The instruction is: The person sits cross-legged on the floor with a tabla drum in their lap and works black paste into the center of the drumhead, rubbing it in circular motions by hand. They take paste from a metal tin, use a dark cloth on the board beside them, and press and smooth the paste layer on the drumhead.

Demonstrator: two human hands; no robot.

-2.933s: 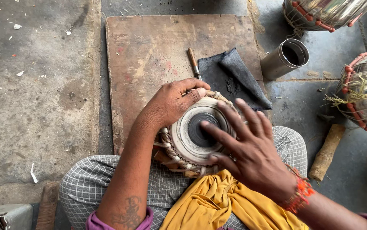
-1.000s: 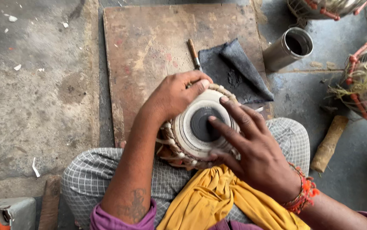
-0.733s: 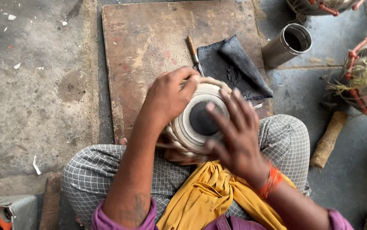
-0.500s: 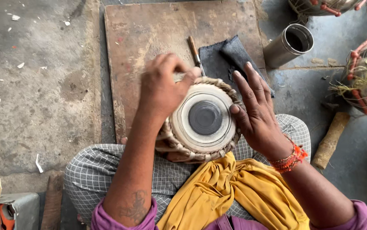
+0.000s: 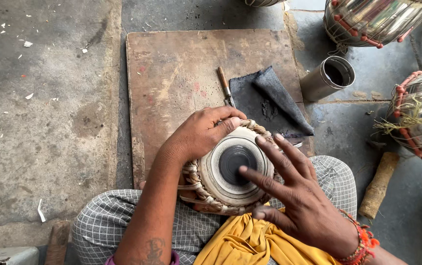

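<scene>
A small drum (image 5: 230, 169) with a pale skin head, a black centre patch and braided lacing sits in my lap. My left hand (image 5: 198, 135) grips its far-left rim, thumb lying along the edge. My right hand (image 5: 294, 196) hovers spread over the right side of the head, index fingertip touching the edge of the black patch. A yellow cloth (image 5: 250, 243) lies over my lap under the drum.
A wooden board (image 5: 171, 78) lies on the concrete floor ahead, with a dark cloth (image 5: 269, 100) and a thin wooden-handled tool (image 5: 224, 86) on it. A metal cup (image 5: 329, 77) stands to the right. Shiny metal drums (image 5: 417, 118) crowd the right edge; a wooden block (image 5: 378, 184) lies nearby.
My right hand lifted off to the drum's right side, then came back with fingers spread over the head. My left hand shifted along the rim and grips it again.
</scene>
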